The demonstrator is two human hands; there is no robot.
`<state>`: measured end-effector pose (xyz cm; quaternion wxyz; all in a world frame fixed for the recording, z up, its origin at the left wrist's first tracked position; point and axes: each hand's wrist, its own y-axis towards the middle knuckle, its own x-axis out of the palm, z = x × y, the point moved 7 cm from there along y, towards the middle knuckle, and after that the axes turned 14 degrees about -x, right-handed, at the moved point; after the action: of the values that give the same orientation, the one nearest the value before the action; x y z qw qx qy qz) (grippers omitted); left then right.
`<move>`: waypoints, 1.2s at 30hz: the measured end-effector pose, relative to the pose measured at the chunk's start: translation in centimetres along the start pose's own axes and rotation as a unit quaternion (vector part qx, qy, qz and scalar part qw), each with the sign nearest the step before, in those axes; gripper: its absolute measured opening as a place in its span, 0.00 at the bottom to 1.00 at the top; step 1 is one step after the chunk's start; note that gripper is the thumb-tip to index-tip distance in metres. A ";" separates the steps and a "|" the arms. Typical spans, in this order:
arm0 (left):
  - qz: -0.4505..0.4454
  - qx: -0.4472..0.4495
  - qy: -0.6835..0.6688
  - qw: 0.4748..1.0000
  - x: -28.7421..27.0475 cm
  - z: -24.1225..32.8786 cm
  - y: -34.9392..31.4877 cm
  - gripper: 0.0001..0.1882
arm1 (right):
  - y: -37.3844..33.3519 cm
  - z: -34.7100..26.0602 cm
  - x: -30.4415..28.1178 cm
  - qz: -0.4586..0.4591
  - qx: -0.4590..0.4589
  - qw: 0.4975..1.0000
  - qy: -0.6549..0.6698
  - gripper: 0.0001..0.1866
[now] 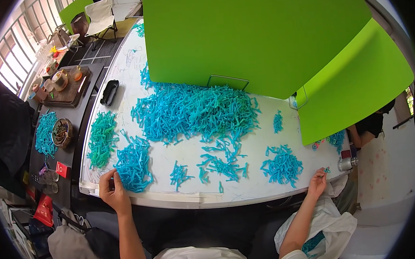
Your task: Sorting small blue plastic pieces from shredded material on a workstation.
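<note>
The right hand (pixel 318 183) pinches a teal piece (pixel 327 170), its long axis unclear. The left hand (pixel 113 190) curls, any grip hidden. A red card (pixel 62 169) bears white print.

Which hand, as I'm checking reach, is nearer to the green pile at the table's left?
Left. The left hand is at the near edge of the table, just on the person's side of the green pile; the right hand is far across, near the right end.
</note>
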<state>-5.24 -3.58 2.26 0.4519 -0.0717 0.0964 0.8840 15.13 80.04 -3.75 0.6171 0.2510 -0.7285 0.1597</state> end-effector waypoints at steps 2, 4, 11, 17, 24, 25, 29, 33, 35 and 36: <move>-0.002 -0.002 -0.004 1.000 0.2 -0.1 0.1 0.05 | 0.2 -0.2 -0.1 0.003 0.008 1.000 0.009 0.16; 0.005 0.024 -0.015 1.000 0.4 0.1 0.1 0.04 | 0.2 -0.5 -0.3 0.008 0.020 0.999 0.027 0.16; 0.000 0.018 -0.014 1.000 0.3 0.3 0.0 0.04 | 0.4 -0.4 -0.5 -0.008 0.026 0.999 0.029 0.16; 0.002 0.026 -0.006 1.000 0.3 0.3 0.0 0.04 | 0.4 -0.5 -0.6 0.013 0.024 0.999 0.044 0.16; 0.003 0.021 0.002 1.000 0.1 0.1 0.1 0.04 | 0.4 -0.2 -0.4 -0.008 0.028 0.999 0.027 0.15; 0.002 0.013 -0.001 1.000 0.1 -0.1 0.1 0.04 | 0.4 -0.2 -0.5 -0.006 0.032 0.999 0.029 0.15; 0.004 0.025 -0.008 1.000 0.3 0.1 0.1 0.04 | 0.3 -0.2 -0.4 -0.010 0.028 0.999 0.028 0.15; -0.009 0.004 -0.020 1.000 0.6 -0.3 0.1 0.05 | 0.4 -1.3 -0.5 0.005 -0.005 1.000 0.004 0.16; 0.005 0.016 0.005 1.000 0.1 -1.2 0.4 0.05 | 0.5 -1.5 -1.0 0.011 -0.024 1.000 -0.003 0.17; 0.003 0.008 0.010 1.000 0.0 -1.1 0.3 0.05 | 0.4 -0.8 -0.9 -0.006 -0.022 1.000 -0.011 0.18</move>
<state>-5.45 -4.02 1.24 0.4491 -0.0767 0.1077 0.8837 15.68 80.93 -4.46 0.6153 0.2437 -0.7370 0.1374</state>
